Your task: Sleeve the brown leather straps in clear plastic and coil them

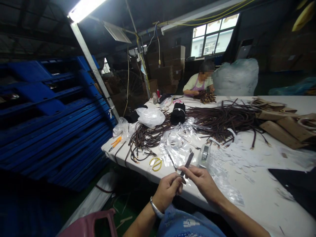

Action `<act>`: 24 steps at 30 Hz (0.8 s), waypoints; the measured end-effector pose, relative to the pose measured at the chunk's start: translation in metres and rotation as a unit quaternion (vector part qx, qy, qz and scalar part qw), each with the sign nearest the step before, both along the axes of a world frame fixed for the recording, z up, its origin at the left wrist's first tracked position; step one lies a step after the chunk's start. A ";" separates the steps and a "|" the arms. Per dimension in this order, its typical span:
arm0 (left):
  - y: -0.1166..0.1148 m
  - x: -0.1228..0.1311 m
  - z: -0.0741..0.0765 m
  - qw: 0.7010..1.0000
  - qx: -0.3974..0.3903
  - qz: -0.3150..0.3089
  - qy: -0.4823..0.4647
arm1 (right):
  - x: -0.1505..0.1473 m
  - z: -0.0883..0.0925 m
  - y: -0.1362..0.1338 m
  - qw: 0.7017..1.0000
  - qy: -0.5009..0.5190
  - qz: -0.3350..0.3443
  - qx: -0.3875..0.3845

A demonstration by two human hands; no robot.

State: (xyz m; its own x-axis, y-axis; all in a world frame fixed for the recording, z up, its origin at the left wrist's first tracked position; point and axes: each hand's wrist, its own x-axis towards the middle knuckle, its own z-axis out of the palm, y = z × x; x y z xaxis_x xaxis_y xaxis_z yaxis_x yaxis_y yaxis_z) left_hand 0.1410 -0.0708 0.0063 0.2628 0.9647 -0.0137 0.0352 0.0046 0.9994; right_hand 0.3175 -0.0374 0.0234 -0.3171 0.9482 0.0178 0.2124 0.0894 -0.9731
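Both my hands meet at the front edge of the white table, gripping a short dark brown strap [189, 160]. My left hand [169, 188] is closed round the strap's lower end, fingers curled. My right hand [201, 181] pinches it a little higher, thumb and fingers together, and its upper part sticks out past the fingertips. A thin dark strip reaches toward the fingers from the clear plastic bags [175, 140]. Yellow-handled scissors [156, 164] lie left of the hands. Just beyond my right hand stands a tape dispenser [204, 154].
Piles of dark brown straps [222, 118] with metal clasps cover the table's middle. A black roll [178, 113], orange-handled cutters [116, 142] and brown bags [283, 130] lie around them. Across the table a person [198, 82] handles straps. Blue pallets [49, 131] are stacked at left.
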 end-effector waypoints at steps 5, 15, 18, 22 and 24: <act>0.007 -0.026 0.013 0.989 0.029 -0.025 0.140 | 0.039 0.022 0.007 0.984 -0.128 -0.006 0.123; 0.026 -0.055 0.051 0.915 0.105 -0.275 0.277 | 0.036 0.028 0.005 0.916 -0.074 0.377 -0.112; 0.030 -0.063 0.048 0.922 0.095 -0.283 0.247 | 0.036 0.028 -0.008 0.879 0.024 0.375 -0.294; 0.024 -0.055 0.030 0.960 0.134 -0.190 0.157 | 0.029 0.030 -0.019 0.875 0.122 0.322 -0.340; 0.016 -0.039 0.015 0.975 0.148 -0.113 0.120 | 0.023 0.035 -0.021 0.889 0.177 0.272 -0.325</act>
